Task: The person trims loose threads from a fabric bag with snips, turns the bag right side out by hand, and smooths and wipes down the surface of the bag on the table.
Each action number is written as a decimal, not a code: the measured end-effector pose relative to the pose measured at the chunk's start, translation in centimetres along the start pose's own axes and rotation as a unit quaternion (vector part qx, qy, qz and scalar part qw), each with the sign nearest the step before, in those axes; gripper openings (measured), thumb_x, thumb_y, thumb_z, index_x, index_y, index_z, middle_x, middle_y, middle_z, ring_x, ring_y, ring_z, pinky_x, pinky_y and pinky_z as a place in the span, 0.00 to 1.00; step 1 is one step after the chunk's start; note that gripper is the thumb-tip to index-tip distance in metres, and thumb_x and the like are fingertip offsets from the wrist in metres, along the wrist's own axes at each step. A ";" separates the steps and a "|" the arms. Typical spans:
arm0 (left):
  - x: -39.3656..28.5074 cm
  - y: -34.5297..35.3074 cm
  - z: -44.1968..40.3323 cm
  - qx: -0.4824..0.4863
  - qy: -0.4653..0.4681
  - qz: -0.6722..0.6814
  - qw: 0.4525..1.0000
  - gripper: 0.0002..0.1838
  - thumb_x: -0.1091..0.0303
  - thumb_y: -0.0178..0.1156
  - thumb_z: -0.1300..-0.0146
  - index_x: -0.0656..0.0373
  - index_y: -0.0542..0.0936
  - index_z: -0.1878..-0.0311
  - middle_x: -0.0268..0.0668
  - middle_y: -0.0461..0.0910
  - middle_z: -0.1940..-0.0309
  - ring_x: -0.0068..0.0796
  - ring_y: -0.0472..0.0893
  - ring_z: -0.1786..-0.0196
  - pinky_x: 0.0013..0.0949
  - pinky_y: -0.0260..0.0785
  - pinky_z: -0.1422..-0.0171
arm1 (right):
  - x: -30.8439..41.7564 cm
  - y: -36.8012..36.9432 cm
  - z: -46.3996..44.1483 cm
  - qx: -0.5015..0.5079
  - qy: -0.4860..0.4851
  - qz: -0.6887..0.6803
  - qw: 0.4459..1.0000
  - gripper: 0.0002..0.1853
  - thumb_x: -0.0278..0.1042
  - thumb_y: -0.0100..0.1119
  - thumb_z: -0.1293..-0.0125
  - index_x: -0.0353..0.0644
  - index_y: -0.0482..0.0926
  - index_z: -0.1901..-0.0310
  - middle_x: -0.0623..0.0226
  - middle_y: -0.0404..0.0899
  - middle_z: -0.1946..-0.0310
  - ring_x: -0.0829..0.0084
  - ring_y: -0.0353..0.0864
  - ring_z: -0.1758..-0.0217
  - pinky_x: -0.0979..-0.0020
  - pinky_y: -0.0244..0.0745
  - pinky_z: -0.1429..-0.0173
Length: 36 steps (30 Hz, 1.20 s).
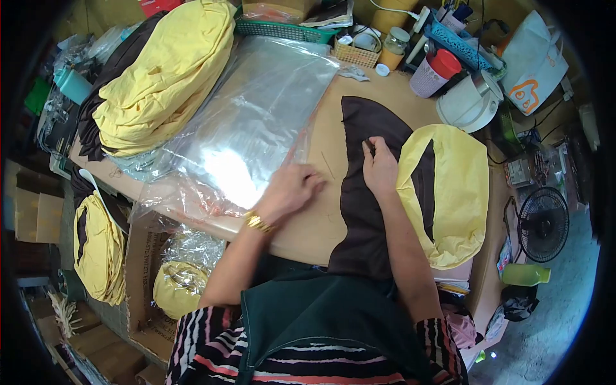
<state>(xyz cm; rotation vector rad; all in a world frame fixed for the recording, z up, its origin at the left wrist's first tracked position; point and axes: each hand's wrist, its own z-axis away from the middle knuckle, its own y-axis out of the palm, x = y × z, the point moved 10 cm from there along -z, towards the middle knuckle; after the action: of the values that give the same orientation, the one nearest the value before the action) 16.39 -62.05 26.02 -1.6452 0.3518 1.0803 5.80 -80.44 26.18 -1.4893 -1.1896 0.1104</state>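
Note:
A long dark brown cloth (364, 212) lies over the table's front part and hangs toward my lap. My right hand (381, 165) rests on it, thumb and fingertips pinched together on a dark bit that looks like a fold of this cloth. To the left, my left hand (296, 187) hovers over the table beside the plastic sheets, its fingers curled and smeared by motion; whether they hold anything is hidden. Right of my right forearm lies a folded yellow fabric piece (459, 192) with a dark slit opening in it.
Clear plastic sheets (269, 96) cover the table's left half, beside a tall heap of yellow fabric (173, 70). Along the back stand a wicker basket (357, 52), a jar (394, 45) and a pink cup (428, 78). A black fan (543, 223) is at right; a carton (142, 282) stands lower left.

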 end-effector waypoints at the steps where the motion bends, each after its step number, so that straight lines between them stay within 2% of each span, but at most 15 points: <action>1: 0.1 -1.4 1.3 0.018 -0.009 -0.038 0.999 0.16 0.59 0.58 0.33 0.62 0.84 0.69 0.47 0.80 0.78 0.42 0.83 0.71 0.43 0.72 0.62 | -0.1 -0.2 0.1 -0.002 0.003 0.000 1.000 0.11 0.36 0.56 0.29 0.38 0.73 0.52 0.50 0.82 0.58 0.47 0.81 0.56 0.54 0.75 0.53; 2: -0.4 -3.1 2.3 0.022 -0.008 -0.039 0.999 0.16 0.59 0.58 0.33 0.62 0.84 0.69 0.47 0.80 0.78 0.42 0.83 0.71 0.43 0.72 0.62 | 0.0 -0.1 0.2 0.005 -0.001 -0.001 1.000 0.11 0.36 0.56 0.29 0.38 0.73 0.53 0.50 0.82 0.59 0.47 0.81 0.56 0.53 0.75 0.53; 4: 1.8 -3.8 4.5 0.116 -0.171 0.018 0.978 0.18 0.55 0.59 0.31 0.64 0.84 0.63 0.39 0.82 0.76 0.24 0.80 0.72 0.32 0.70 0.66 | 0.0 0.2 0.3 0.014 -0.005 -0.004 1.000 0.11 0.35 0.55 0.29 0.37 0.73 0.53 0.49 0.82 0.60 0.46 0.81 0.56 0.52 0.75 0.53; 5: 1.7 -3.6 4.2 0.117 -0.172 0.018 0.978 0.18 0.55 0.59 0.31 0.64 0.84 0.63 0.39 0.82 0.76 0.24 0.80 0.72 0.32 0.70 0.66 | -0.1 0.0 0.3 -0.005 -0.002 -0.022 1.000 0.11 0.36 0.54 0.28 0.36 0.74 0.53 0.49 0.82 0.60 0.46 0.81 0.57 0.52 0.75 0.53; 7: -1.2 -5.8 2.1 -0.061 -0.061 0.149 0.985 0.19 0.55 0.61 0.31 0.67 0.82 0.58 0.37 0.83 0.72 0.20 0.80 0.70 0.29 0.72 0.67 | -0.2 -0.3 0.1 -0.026 0.000 -0.041 0.999 0.12 0.37 0.53 0.27 0.36 0.74 0.53 0.49 0.82 0.61 0.46 0.81 0.58 0.52 0.74 0.54; 10: -1.2 -1.2 -2.3 -0.206 0.010 0.213 0.955 0.18 0.60 0.64 0.34 0.69 0.81 0.54 0.42 0.85 0.68 0.30 0.82 0.70 0.34 0.73 0.63 | -1.5 -0.4 0.1 -0.017 0.049 -0.085 0.995 0.14 0.40 0.50 0.24 0.36 0.74 0.54 0.48 0.82 0.62 0.45 0.81 0.58 0.53 0.74 0.55; 12: -1.3 0.0 -3.9 -0.235 0.021 0.165 0.958 0.18 0.63 0.65 0.36 0.70 0.81 0.53 0.46 0.85 0.67 0.38 0.83 0.68 0.38 0.74 0.61 | -1.7 -0.7 0.2 -0.027 0.053 -0.112 0.992 0.16 0.43 0.47 0.23 0.36 0.74 0.53 0.48 0.82 0.62 0.45 0.81 0.59 0.53 0.73 0.55; 14: -0.9 4.7 -6.0 -0.025 -0.018 0.066 0.997 0.14 0.64 0.66 0.37 0.68 0.84 0.60 0.45 0.86 0.70 0.38 0.84 0.67 0.40 0.74 0.60 | -1.8 -0.7 0.4 -0.027 0.059 -0.116 0.991 0.16 0.43 0.48 0.23 0.37 0.74 0.53 0.49 0.83 0.62 0.46 0.81 0.58 0.53 0.73 0.55; 18: 0.0 2.5 -4.2 -0.069 0.015 0.039 0.997 0.11 0.65 0.65 0.36 0.65 0.84 0.67 0.41 0.85 0.75 0.31 0.84 0.72 0.37 0.74 0.64 | -1.5 -0.4 0.0 -0.006 0.063 -0.088 0.994 0.15 0.45 0.51 0.25 0.39 0.75 0.52 0.51 0.83 0.62 0.47 0.81 0.58 0.53 0.74 0.54; 20: 3.0 3.9 -3.9 -0.034 -0.057 0.227 0.972 0.10 0.67 0.65 0.35 0.65 0.84 0.67 0.37 0.83 0.79 0.25 0.82 0.77 0.32 0.73 0.69 | -0.9 -0.1 0.0 0.001 0.025 -0.093 0.995 0.16 0.47 0.55 0.28 0.41 0.76 0.52 0.54 0.83 0.57 0.50 0.82 0.56 0.55 0.74 0.53; 21: 3.4 3.9 -3.9 -0.045 -0.069 0.241 0.967 0.09 0.68 0.63 0.34 0.65 0.84 0.67 0.35 0.82 0.79 0.19 0.81 0.78 0.28 0.72 0.71 | 0.0 -0.5 0.0 0.026 0.031 -0.107 0.993 0.16 0.45 0.59 0.30 0.41 0.76 0.52 0.56 0.82 0.56 0.52 0.82 0.55 0.56 0.75 0.52; 23: 2.6 3.3 -3.5 -0.049 -0.079 0.237 0.967 0.09 0.68 0.63 0.34 0.65 0.84 0.67 0.34 0.82 0.79 0.19 0.81 0.78 0.28 0.72 0.71 | 1.9 -2.0 0.3 0.053 0.035 -0.121 0.991 0.15 0.43 0.63 0.33 0.42 0.76 0.52 0.59 0.80 0.55 0.54 0.82 0.55 0.57 0.75 0.52; 25: 2.6 3.3 -3.4 -0.048 -0.087 0.232 0.968 0.09 0.68 0.63 0.34 0.65 0.84 0.66 0.34 0.82 0.79 0.19 0.81 0.78 0.28 0.72 0.71 | 5.0 -2.8 1.3 0.128 -0.066 -0.020 0.989 0.17 0.35 0.69 0.41 0.44 0.76 0.51 0.64 0.76 0.58 0.59 0.81 0.56 0.59 0.74 0.53; 28: 2.6 3.5 -3.6 -0.047 -0.069 0.264 0.961 0.09 0.69 0.63 0.34 0.65 0.84 0.66 0.33 0.81 0.79 0.19 0.80 0.78 0.28 0.71 0.71 | 7.7 -3.9 2.5 0.106 -0.166 0.056 0.979 0.20 0.29 0.73 0.49 0.45 0.75 0.55 0.66 0.73 0.64 0.63 0.81 0.60 0.60 0.72 0.58; 36: 2.0 3.5 -3.4 -0.049 -0.035 0.263 0.963 0.09 0.70 0.62 0.33 0.64 0.82 0.68 0.31 0.80 0.80 0.17 0.79 0.76 0.26 0.70 0.70 | 9.6 -3.5 2.0 0.077 -0.212 0.064 0.972 0.17 0.27 0.73 0.51 0.45 0.72 0.65 0.67 0.74 0.67 0.60 0.79 0.65 0.60 0.70 0.62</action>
<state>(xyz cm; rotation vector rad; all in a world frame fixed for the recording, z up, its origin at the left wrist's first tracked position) 16.67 -65.77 22.27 -1.6357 0.7267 1.5655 7.00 -72.99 33.32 -1.4425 -1.3849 0.6221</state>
